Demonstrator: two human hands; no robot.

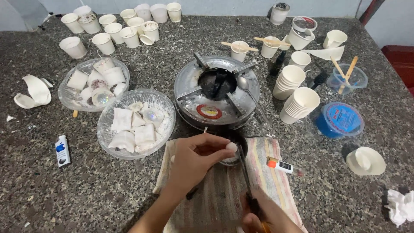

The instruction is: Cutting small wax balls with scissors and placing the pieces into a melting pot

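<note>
My left hand (195,156) reaches over a striped cloth (224,190) and pinches a small white lump (231,147) between thumb and fingers, above a small dark pot (235,159) holding white material. My right hand (269,215) sits at the bottom edge and grips the pot's long dark handle (248,183). Just beyond the pot stands a round metal burner (217,91) with a spoon (246,85) lying on it.
Two clear bowls (161,125) (67,92) of white pieces stand at left. Paper cups (112,28) crowd the far edge, and two cup stacks (297,103) stand right of the burner. A blue tub (340,120), glue tube (282,165), lighter (62,151), and crumpled tissue (401,205) lie around.
</note>
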